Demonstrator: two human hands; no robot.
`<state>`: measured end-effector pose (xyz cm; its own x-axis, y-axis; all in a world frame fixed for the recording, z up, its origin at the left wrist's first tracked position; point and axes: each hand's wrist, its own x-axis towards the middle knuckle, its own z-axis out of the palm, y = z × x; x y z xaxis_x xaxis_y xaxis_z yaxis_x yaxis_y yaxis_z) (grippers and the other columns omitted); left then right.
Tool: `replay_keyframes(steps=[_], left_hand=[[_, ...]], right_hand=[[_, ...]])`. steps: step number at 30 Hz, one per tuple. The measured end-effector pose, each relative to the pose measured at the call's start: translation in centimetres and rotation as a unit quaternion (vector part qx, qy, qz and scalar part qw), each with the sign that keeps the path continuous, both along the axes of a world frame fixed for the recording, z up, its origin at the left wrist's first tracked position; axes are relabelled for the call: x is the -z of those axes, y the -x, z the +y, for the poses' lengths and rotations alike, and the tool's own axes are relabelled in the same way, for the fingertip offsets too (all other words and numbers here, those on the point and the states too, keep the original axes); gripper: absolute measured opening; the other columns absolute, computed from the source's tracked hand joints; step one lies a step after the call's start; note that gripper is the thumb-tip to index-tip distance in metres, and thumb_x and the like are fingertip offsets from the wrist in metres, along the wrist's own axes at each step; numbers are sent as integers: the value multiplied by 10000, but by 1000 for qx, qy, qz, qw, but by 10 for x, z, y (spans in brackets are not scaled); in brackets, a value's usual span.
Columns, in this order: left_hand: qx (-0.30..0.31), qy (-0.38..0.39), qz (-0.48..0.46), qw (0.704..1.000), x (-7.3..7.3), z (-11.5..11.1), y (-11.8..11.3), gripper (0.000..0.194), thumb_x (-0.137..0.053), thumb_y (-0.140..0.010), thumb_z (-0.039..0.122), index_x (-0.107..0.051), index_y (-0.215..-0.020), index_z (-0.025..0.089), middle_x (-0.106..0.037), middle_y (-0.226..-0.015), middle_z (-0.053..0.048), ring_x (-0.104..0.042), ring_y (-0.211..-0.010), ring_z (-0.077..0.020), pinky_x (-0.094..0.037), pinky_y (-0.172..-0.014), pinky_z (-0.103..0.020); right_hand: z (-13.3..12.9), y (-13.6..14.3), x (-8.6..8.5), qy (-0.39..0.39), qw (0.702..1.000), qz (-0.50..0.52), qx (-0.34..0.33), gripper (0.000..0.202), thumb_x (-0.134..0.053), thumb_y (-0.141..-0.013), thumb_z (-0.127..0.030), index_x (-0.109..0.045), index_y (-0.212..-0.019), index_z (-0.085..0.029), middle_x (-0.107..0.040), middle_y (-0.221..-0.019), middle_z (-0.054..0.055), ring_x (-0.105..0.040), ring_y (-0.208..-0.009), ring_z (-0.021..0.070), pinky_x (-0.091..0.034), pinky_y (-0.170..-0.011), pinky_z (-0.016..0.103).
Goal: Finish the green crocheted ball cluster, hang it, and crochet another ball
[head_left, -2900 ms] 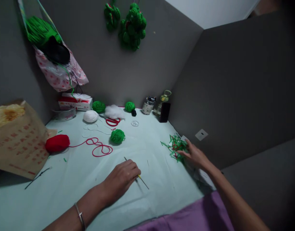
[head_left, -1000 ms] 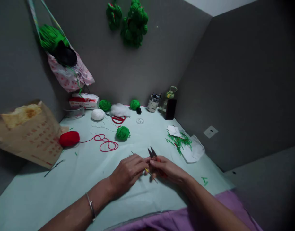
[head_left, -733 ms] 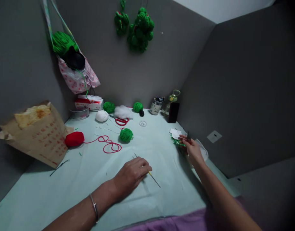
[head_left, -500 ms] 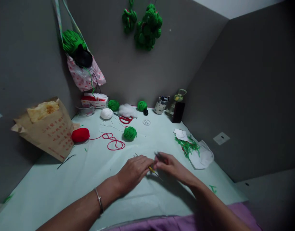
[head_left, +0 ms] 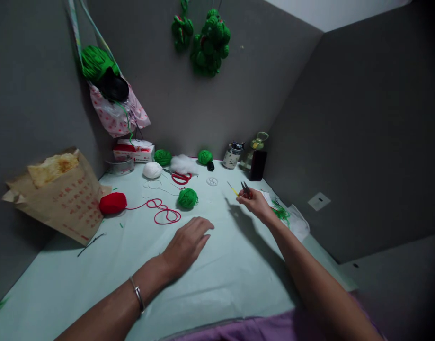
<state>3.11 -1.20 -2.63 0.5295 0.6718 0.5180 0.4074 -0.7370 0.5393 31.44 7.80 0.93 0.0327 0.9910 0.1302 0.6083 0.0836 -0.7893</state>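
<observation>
My right hand [head_left: 257, 204] is raised over the right half of the table, closed round a yellow-handled crochet hook [head_left: 233, 190] and a pair of small dark-bladed scissors [head_left: 244, 188]. Both tools point away from me, and the fingers hide their lower ends. Low over the cloth, my left hand [head_left: 185, 244] lies with its fingers a little apart and nothing in them. Beyond it sits a green yarn ball [head_left: 188, 199], not touched by either hand. Red yarn [head_left: 164, 213] loops beside that ball and runs left to a red yarn ball [head_left: 112, 203].
A paper bag [head_left: 66, 199] of flatbread stands at left. Red-handled scissors [head_left: 181, 178], white stuffing [head_left: 183, 164] and a white yarn ball [head_left: 152, 170] are farther back. A jar [head_left: 233, 156] and dark phone [head_left: 258, 166] stand back right, near green scraps [head_left: 281, 213].
My right hand has moved up and away from my left, carrying the crochet hook and small scissors. My left hand has let go and shifted slightly left. The view has turned a little.
</observation>
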Motion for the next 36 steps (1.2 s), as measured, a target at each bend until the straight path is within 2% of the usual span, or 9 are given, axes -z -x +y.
replay_keyframes(steps=[4,7,9,12,16,19,22,29,36], left_hand=[[28,16,22,999,2,-3,-3,156,-488,-982,131,-594,-1084,182,-674,-1062,-89,-637,-977,-221,-550,-850,-375],[35,25,29,999,2,-3,-4,157,-487,-988,145,-598,-1094,179,-677,-1046,-83,-658,-935,-210,-554,-813,-356],[38,31,29,998,3,-4,-4,167,-492,-988,155,-602,-1112,179,-682,-1028,-79,-666,-908,-209,-554,-789,-350],[31,37,15,999,4,-4,-4,169,-511,-980,166,-623,-1105,190,-695,-999,-64,-670,-895,-207,-551,-783,-338],[-29,53,-26,998,3,4,2,152,-516,-975,171,-633,-1061,215,-697,-984,-37,-675,-897,-183,-549,-816,-311],[-138,59,-83,985,5,20,13,221,-526,-960,191,-583,-1173,208,-631,-1181,-97,-620,-1109,-227,-512,-956,-374],[-225,72,-116,965,10,37,25,475,-633,-882,227,-483,-1332,206,-488,-1393,-157,-454,-1344,-315,-396,-1100,-493],[-180,135,-111,968,19,50,33,448,-677,-779,184,-580,-1212,245,-619,-1237,-78,-581,-1184,-276,-456,-1025,-436],[-181,192,-141,954,14,46,32,505,-677,-713,162,-578,-1203,237,-625,-1219,-79,-596,-1113,-287,-441,-996,-457]], right_hand=[[21,2,1,-47,998,-51,9,223,-723,-741,-422,-615,-757,-227,-627,-699,32,-530,-640,175,-371,-592,284],[23,32,5,-45,996,-66,-38,173,-629,-847,-360,-662,-771,-208,-651,-672,37,-596,-679,193,-426,-655,300],[21,61,8,-41,993,-62,-88,178,-598,-884,-324,-703,-906,-183,-713,-801,59,-648,-771,195,-467,-741,309],[20,100,13,-42,986,-59,-150,482,-725,-824,-382,-625,-1266,-217,-709,-1161,87,-655,-949,201,-481,-848,321],[23,127,18,-31,982,-61,-175,571,-807,-748,-380,-639,-1272,-226,-694,-1175,98,-632,-929,219,-461,-885,372],[23,131,21,-17,983,-35,-180,485,-795,-746,-328,-680,-1200,-203,-718,-1066,73,-618,-880,201,-456,-851,346],[13,128,25,8,981,16,-192,431,-786,-733,-357,-708,-1117,-177,-719,-944,37,-591,-768,159,-452,-739,288],[-17,112,23,74,974,139,-162,378,-767,-696,-484,-691,-783,-125,-609,-619,-17,-453,-541,90,-355,-536,241],[-21,81,-3,95,957,244,-122,414,-760,-704,-515,-673,-850,-137,-594,-627,-27,-290,-376,34,-182,-353,225]])
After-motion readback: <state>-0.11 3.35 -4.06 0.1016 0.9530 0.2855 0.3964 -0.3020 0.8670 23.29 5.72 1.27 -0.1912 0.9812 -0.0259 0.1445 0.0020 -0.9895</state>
